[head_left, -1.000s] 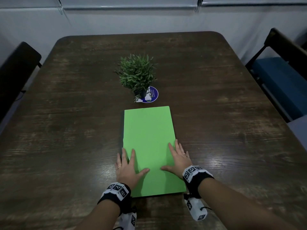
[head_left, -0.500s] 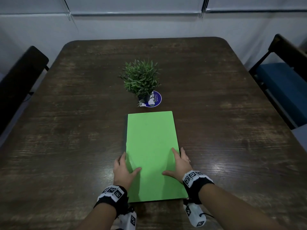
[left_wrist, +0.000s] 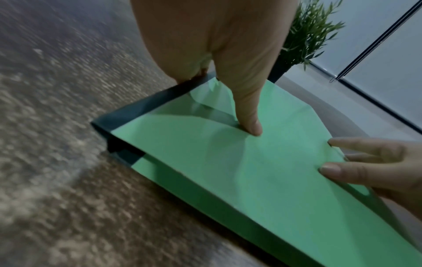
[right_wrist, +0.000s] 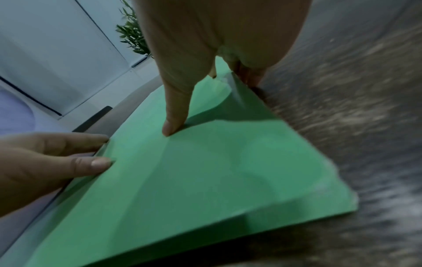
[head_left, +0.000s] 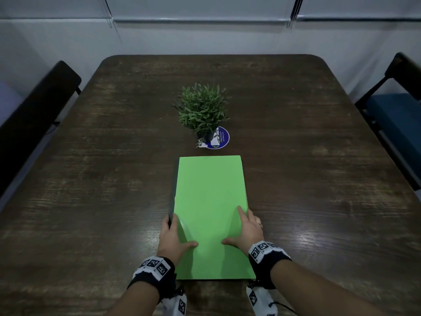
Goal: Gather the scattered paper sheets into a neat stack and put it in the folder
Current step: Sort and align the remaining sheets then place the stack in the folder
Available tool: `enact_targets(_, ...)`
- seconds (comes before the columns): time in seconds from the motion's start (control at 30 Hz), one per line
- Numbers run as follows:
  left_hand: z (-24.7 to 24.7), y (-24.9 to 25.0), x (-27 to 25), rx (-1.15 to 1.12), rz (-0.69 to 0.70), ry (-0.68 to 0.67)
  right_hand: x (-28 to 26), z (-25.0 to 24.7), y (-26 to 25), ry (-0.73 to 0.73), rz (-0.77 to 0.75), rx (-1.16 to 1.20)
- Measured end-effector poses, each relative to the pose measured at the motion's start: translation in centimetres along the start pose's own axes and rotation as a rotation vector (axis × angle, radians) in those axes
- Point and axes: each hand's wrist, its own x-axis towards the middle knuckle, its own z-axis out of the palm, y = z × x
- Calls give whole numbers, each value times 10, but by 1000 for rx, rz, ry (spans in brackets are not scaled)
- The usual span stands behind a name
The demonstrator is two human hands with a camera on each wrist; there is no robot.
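A closed green folder [head_left: 209, 201] with a dark spine [left_wrist: 146, 104] along its left side lies lengthwise on the dark wooden table [head_left: 91, 201], in front of me. My left hand [head_left: 173, 236] grips its left edge near the front, thumb on the cover [left_wrist: 274, 171] and fingers curled over the spine. My right hand [head_left: 246, 229] grips the right edge opposite, thumb and forefinger on top, the other fingers at the edge. In the right wrist view the cover [right_wrist: 205, 180] bows up under that hold. No loose paper sheets show.
A small potted plant [head_left: 202, 110] stands just beyond the folder on a round blue coaster [head_left: 222, 137]. A dark chair [head_left: 34, 115] is at the table's left side and a blue-cushioned chair [head_left: 398, 115] at the right.
Both hands lay flat on the cover a second ago. They have slid outward to the side edges and now grip them. The folder has stayed in place.
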Motion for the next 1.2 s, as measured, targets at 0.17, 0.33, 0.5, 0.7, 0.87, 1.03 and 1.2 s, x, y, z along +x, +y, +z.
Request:
enact_targets(0.17,-8,-9,5,-42,3,21,2,7,-11,36,20,168)
enact_targets(0.33,-8,-9,2,-15,39,-23,5,-4,-19,133,136,267)
enact_targets(0.5,-8,-4,-2,-15,20,-43,6,-7,-23,112,249,301)
enact_targets(0.7,-9,-4,-2,-33,37,-49,17,-11,-29,90,402,295)
enact_targets(0.87,-9,-5,-2,-32,55,-53,20,-13,-34,72,466,254)
enact_targets(1.03,-9,-8,0,-43,64,-54,23,-22,-34,13,485,236)
enact_targets(1.2,-12,-12,3,-17,64,-70,23,-26,-38,-74,527,279)
